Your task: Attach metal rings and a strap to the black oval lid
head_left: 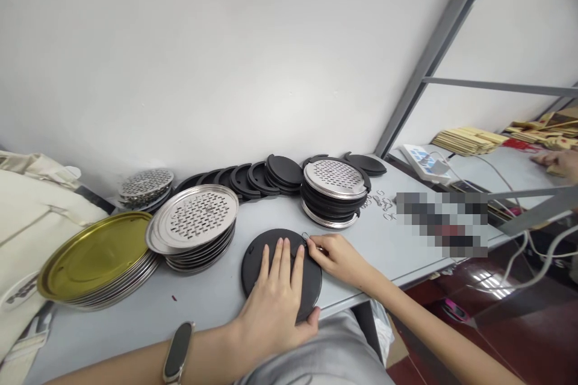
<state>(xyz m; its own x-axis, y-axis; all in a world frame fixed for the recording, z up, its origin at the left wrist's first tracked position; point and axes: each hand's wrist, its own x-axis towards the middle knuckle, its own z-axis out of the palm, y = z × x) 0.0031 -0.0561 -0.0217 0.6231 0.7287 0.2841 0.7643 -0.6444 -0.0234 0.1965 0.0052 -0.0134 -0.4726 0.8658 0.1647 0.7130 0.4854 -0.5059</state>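
Note:
A round black disc (pixel 255 274) lies at the table's front edge. My left hand (pixel 277 298) rests flat on it, fingers stretched out and thumb at its near rim. At the disc's right edge my right hand (pixel 336 257) pinches a small metal ring (pixel 306 236), partly hidden by the fingertips. Behind the disc stands a stack of black discs with a perforated metal plate (pixel 335 176) on top. Several small metal rings (pixel 383 202) lie loose to the right of that stack.
Perforated plates (pixel 201 216) and gold lids (pixel 97 255) are stacked at the left. Black discs (pixel 284 169) line the wall. A metal frame post (pixel 433 60) stands at the right; beyond it are wooden pieces (pixel 467 139) and another person's hand (pixel 560 162).

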